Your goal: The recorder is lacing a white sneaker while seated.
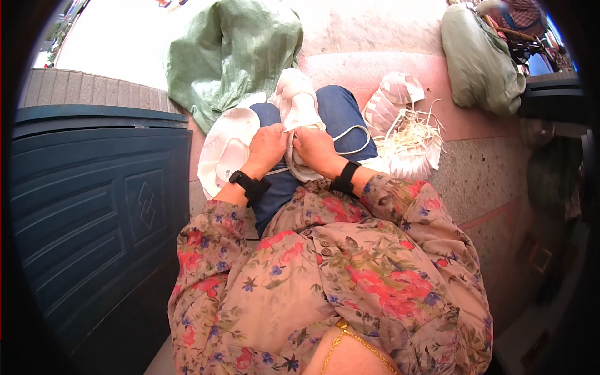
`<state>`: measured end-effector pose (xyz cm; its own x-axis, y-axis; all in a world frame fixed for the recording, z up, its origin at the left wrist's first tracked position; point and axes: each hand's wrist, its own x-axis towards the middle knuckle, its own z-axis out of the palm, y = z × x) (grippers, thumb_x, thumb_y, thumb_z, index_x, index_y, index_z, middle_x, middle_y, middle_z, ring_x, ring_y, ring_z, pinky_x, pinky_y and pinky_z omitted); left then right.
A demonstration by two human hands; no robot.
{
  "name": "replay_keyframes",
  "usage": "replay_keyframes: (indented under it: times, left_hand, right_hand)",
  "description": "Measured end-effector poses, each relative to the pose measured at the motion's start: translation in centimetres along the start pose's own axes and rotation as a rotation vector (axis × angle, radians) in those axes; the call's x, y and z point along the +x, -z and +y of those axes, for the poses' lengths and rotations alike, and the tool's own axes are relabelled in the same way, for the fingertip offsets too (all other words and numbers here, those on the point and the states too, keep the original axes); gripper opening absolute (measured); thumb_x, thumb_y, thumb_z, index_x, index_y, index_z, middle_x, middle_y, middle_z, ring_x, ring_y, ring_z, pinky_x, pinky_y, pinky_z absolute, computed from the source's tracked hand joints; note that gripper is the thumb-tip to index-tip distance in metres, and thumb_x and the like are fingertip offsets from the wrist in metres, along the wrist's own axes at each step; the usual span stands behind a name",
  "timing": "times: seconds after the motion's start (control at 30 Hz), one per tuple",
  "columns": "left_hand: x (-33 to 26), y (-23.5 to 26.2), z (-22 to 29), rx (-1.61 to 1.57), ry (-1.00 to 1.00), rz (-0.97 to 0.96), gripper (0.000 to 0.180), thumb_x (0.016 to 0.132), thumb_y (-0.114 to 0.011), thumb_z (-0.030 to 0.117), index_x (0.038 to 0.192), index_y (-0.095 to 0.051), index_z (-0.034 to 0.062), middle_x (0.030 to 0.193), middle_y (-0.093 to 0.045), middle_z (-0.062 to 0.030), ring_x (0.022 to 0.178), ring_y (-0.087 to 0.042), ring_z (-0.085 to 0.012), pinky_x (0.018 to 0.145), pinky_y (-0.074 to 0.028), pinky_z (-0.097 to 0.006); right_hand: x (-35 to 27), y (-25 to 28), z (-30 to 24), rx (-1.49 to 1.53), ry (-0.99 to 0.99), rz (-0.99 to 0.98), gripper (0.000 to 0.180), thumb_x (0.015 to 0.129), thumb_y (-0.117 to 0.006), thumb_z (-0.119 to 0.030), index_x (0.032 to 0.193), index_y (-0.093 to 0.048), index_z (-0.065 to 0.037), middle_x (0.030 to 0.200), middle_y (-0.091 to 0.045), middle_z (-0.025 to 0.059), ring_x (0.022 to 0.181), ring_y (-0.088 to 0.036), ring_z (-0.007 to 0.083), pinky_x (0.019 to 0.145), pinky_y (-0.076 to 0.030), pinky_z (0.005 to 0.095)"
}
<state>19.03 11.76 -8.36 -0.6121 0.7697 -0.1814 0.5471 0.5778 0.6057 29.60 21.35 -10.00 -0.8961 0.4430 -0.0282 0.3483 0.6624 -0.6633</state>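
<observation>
Shoe (pixel 297 103) lay between knees (pixel 342 107), upper centre of frame. Sack (pixel 234 56) sat beyond, upper left of centre; second sack (pixel 475 62), upper right. Strands (pixel 411 136) lay right of knees; door (pixel 94 194) stood far left.

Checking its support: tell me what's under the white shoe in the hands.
Blue jeans show either side of the white shoe; what lies directly beneath is covered.

You get bright light, the ground (pixel 119 47) at upper left overexposed. Your fisheye view bends the blue panel (pixel 94 219), corners black.
</observation>
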Motion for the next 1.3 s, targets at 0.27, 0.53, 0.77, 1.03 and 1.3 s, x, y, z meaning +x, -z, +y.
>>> replay_keyframes:
  times: [0.27,0.53,0.77,1.03,1.3]
  left_hand:
    - [-0.1,0.3,0.4,-0.087,-0.055,0.154,0.015,0.081,-0.048,0.012,0.084,-0.058,0.0011,0.075,-0.059,-0.0225,0.073,-0.057,-0.0380,0.066,-0.045,-0.044]
    - [2.1,-0.6,1.0,0.148,-0.178,0.120,0.018,0.077,-0.053,0.016,0.081,-0.060,-0.0003,0.076,-0.059,-0.0214,0.075,-0.056,-0.0389,0.070,-0.044,-0.046]
    - [6.8,-0.4,4.0,0.160,-0.010,-0.446,0.036,0.066,-0.068,0.035,0.078,-0.065,0.0010,0.081,-0.062,-0.0207,0.078,-0.060,-0.0350,0.069,-0.047,-0.040]
    - [7.2,-0.5,5.6,0.514,-0.477,-0.084,0.011,0.068,-0.058,0.011,0.068,-0.058,0.0002,0.068,-0.059,-0.0184,0.068,-0.059,-0.0338,0.061,-0.047,-0.041]
    - [9.5,-1.4,4.0,-0.138,-0.131,-0.645,0.013,0.068,-0.064,0.016,0.073,-0.061,0.0047,0.067,-0.060,-0.0069,0.065,-0.056,-0.0168,0.060,-0.043,-0.030]
  right_hand:
    - [0.8,3.4,0.7,0.444,-0.073,-0.389,0.012,0.082,-0.049,-0.014,0.080,-0.056,-0.003,0.071,-0.060,0.0100,0.067,-0.059,0.0185,0.058,-0.046,0.0300]
    - [-1.3,33.2,-2.2,2.035,0.499,-0.115,0.017,0.087,-0.034,-0.002,0.072,-0.036,-0.010,0.051,-0.022,-0.0062,0.039,-0.017,0.0042,0.039,-0.014,0.0227]
    - [0.5,30.0,-4.3,1.946,0.375,-0.181,0.022,0.096,-0.028,-0.020,0.083,-0.041,-0.009,0.051,-0.022,-0.0065,0.039,-0.019,0.0057,0.040,-0.019,0.0219]
    - [0.8,28.5,-7.1,1.947,0.054,-0.014,0.024,0.096,-0.028,-0.019,0.078,-0.040,-0.009,0.052,-0.025,-0.0050,0.044,-0.025,0.0073,0.046,-0.023,0.0226]
    - [2.9,27.2,-9.5,2.175,0.239,-0.443,0.029,0.095,-0.027,-0.016,0.067,-0.035,-0.011,0.053,-0.026,-0.0041,0.045,-0.022,0.0088,0.047,-0.024,0.0228]
